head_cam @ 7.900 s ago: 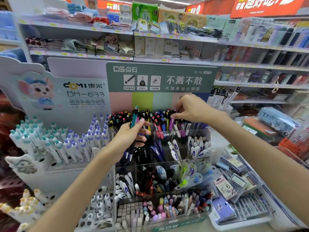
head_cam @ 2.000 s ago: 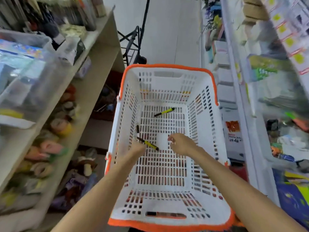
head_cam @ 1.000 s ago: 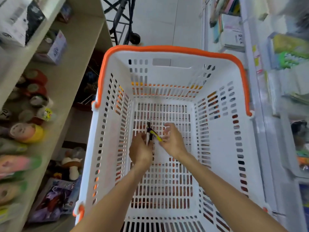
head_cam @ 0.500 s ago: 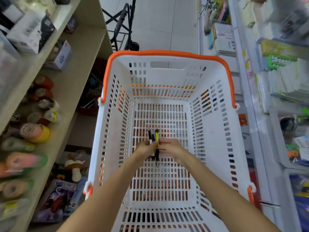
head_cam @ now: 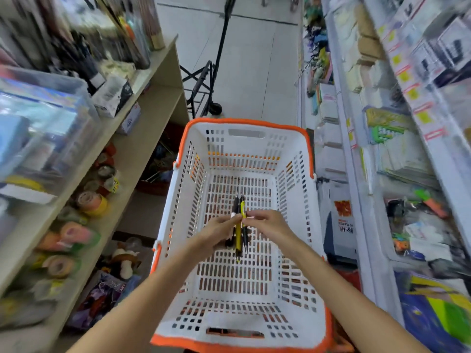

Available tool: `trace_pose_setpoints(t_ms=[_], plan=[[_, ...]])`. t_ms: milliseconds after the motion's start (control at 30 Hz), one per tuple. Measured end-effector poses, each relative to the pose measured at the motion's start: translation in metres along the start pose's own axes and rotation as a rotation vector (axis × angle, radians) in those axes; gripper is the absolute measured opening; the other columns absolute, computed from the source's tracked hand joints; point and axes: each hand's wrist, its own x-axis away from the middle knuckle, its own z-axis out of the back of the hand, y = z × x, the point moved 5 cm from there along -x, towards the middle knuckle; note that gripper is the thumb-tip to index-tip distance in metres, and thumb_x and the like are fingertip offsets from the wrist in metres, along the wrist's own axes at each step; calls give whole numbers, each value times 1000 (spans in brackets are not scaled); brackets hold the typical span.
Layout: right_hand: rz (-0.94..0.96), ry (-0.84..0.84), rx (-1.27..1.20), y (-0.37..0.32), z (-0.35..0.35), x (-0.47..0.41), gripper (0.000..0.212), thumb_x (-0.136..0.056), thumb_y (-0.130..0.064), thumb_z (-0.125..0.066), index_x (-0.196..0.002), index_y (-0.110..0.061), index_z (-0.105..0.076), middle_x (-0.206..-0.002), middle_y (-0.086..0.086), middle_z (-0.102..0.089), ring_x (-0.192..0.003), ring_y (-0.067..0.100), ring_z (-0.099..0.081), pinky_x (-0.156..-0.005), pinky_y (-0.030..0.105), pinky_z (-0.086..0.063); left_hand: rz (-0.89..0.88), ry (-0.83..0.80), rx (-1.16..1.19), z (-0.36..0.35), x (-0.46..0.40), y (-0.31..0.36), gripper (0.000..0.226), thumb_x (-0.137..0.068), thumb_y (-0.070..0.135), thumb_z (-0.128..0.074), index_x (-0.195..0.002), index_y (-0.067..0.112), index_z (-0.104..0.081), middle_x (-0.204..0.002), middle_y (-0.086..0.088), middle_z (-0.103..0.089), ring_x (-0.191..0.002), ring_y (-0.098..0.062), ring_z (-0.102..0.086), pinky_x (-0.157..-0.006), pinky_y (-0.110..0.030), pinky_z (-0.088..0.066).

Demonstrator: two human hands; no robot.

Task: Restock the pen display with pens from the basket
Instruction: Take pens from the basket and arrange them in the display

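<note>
Above the middle of one white slotted plastic basket with an orange rim (head_cam: pixel 244 121), the left hand (head_cam: pixel 216 231) and right hand (head_cam: pixel 267 225) both pinch a small upright bundle of yellow and black pens (head_cam: pixel 239 225); three seem visible; the exact count is unclear.

A shop aisle: shelves (head_cam: pixel 142 138) on the left carry tape rolls (head_cam: pixel 93 203) and boxed goods, racks (head_cam: pixel 382 154) on the right bear stationery with price tags (blurred), and an orange-rimmed shopping basket (head_cam: pixel 244 128) stands on the tiled floor (head_cam: pixel 252 59).

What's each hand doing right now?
Left hand: grips the pens.
Right hand: pinches the same pens.
</note>
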Motion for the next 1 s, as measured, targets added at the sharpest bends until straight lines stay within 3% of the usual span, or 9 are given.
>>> trace_pose_setpoints(t_ms=[200,367,533,600,700,800,867,933,1000], plan=[[151,-38,-20,-39,6,34,32,-83,-18,-73,-114,-16,-67,-107,-4,-66,-89,7,-63,-70,14,-48,-92,60,23,-7,56,21,35,-97,34,-51,-118,7,-61,-93,-10,-69,-71,-16,-66,-62,-25,-55],[147,-220,140,-55,0,51,39,-84,-28,-72,-120,-16,-63,-99,-2,-65,-84,12,-62,-71,23,-50,-83,95,-57,-4,91,25,33,-97,38,-50,-114,14,-66,-104,-4,-73,-85,-13,-70,-83,-32,-54],[23,-410,-100,-64,-4,66,41,-89,-45,-58,-113,-12,-67,-89,1,-64,-75,13,-60,-67,22,-50,-86,137,-115,7,110,23,39,-98,41,-47,-120,12,-62,-112,-7,-70,-107,-25,-66,-100,-44,-45],[93,-247,-45,-66,-7,65,36,-91,-41,-59,-110,-12,-68,-90,1,-64,-71,11,-57,-65,22,-47,-122,76,-70,1,114,24,37,-98,39,-48,-117,12,-63,-107,-5,-72,-100,-19,-68,-95,-38,-52],[123,-90,-43,-61,-15,61,27,-96,-29,-55,-112,-10,-66,-97,3,-68,-79,12,-63,-69,21,-49,-205,167,-193,-1,118,31,30,-98,34,-49,-93,10,-66,-67,5,-66,-60,-9,-62,-57,-18,-50],[12,-18,-272,-62,-9,59,25,-103,-20,-39,-106,-4,-57,-92,12,-68,-80,21,-66,-69,29,-53,-443,438,-596,20,118,42,16,-96,28,-54,-96,19,-68,-66,6,-59,-57,-11,-52,-58,-30,-45],[-89,-81,-469,-65,-3,62,25,-104,-16,-32,-93,-3,-51,-74,11,-60,-64,21,-59,-60,29,-52,-673,639,-1069,32,126,53,20,-90,26,-63,-109,26,-70,-93,6,-72,-84,-15,-65,-79,-33,-52],[-167,-257,-515,-64,-4,67,28,-104,-22,-31,-87,-7,-46,-64,4,-43,-52,15,-40,-50,23,-43,-1051,659,-1458,26,137,60,28,-84,22,-69,-111,27,-70,-121,4,-66,-117,-21,-57,-107,-40,-38],[-213,-436,-470,-61,-11,70,34,-102,-38,-37,-89,-9,-50,-62,1,-37,-50,12,-32,-50,22,-32,-1401,590,-1695,11,153,60,31,-88,20,-58,-116,28,-66,-123,0,-57,-114,-23,-50,-103,-36,-32]])
